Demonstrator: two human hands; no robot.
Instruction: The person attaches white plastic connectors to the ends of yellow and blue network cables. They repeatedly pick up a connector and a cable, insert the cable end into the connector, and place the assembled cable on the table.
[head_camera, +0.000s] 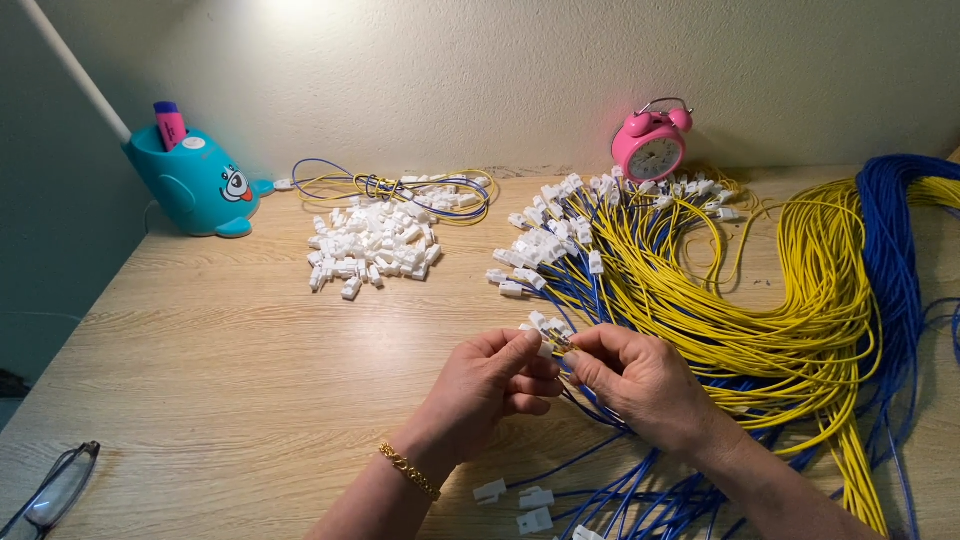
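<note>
Nearest, dark-framed spectacles (55, 488) lie at the edge of the pale wooden counter (230, 350), and loose white plastic connectors (515, 495) tip blue wires. Just beyond, the left hand (490, 385) pinches a small white plastic connector (545, 349) while the right hand (640, 380) nips a wire end (562, 344) against it, fingertips together. Behind lies the big bundle of yellow and blue wires (800, 300), then a heap of white connectors (370, 245). Farthest stand a teal whale-shaped pen holder (195, 185) and a pink twin-bell alarm clock (650, 145).
</note>
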